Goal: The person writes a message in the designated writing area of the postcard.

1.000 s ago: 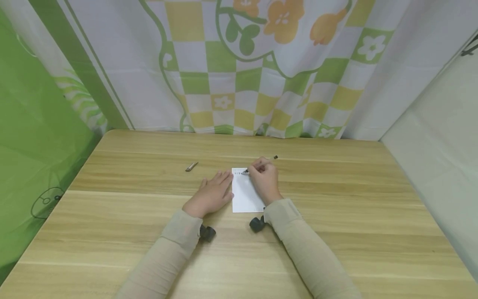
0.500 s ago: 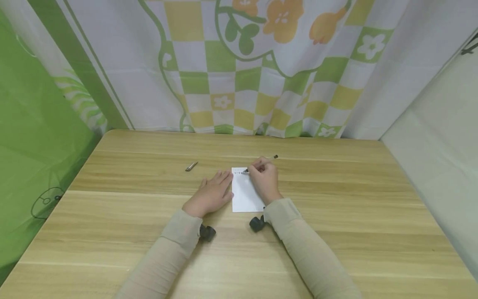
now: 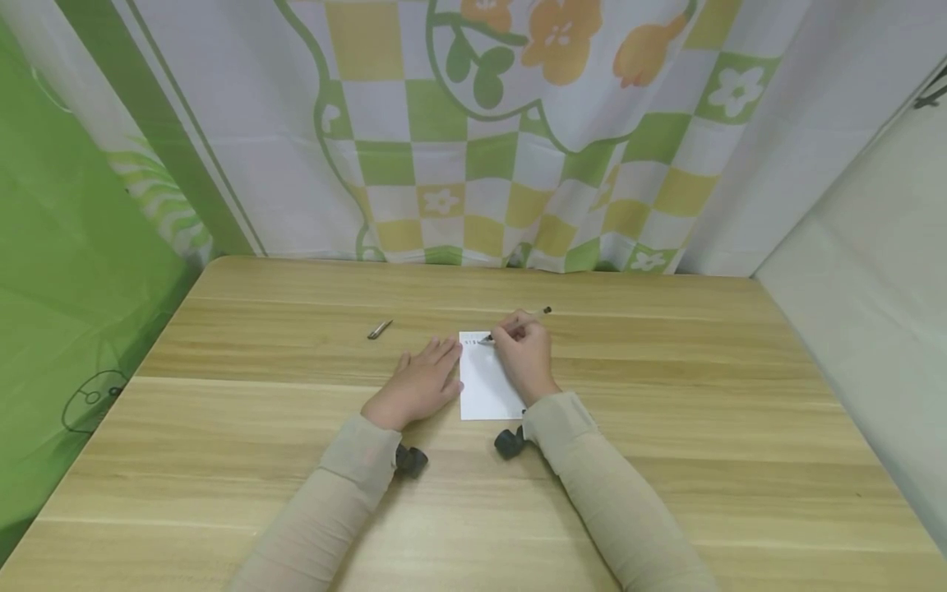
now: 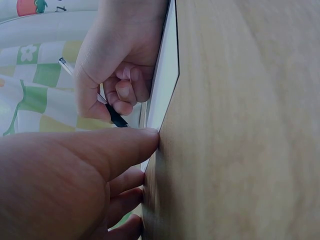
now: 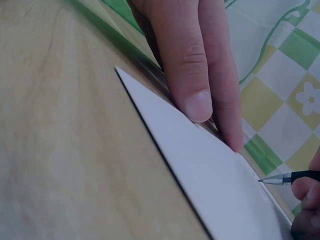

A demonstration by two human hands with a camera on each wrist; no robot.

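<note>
A white sheet or thin pad of paper [image 3: 484, 386] lies on the wooden table, with a short row of dark marks near its top edge. My right hand [image 3: 527, 355] pinches a pen [image 3: 538, 314], its black grip [image 4: 116, 116] leading down to a tip that meets the paper in the right wrist view. Left of the paper, my left hand [image 3: 418, 385] lies with fairly straight fingers, and its thumb and fingertips touch the paper's left edge. The left thumb [image 5: 192, 85] shows at that edge in the right wrist view.
A pen cap or clip-like piece [image 3: 380, 330] lies on the table [image 3: 296, 345] beyond the left hand. Black wrist-worn devices [image 3: 509, 444] sit by both cuffs. A patterned curtain [image 3: 518, 164] hangs behind the table, with a green cloth [image 3: 74, 288] on the left.
Both hands stay nearly in place. The right hand's pen stays at the row of marks, its back end shifting very slightly.
</note>
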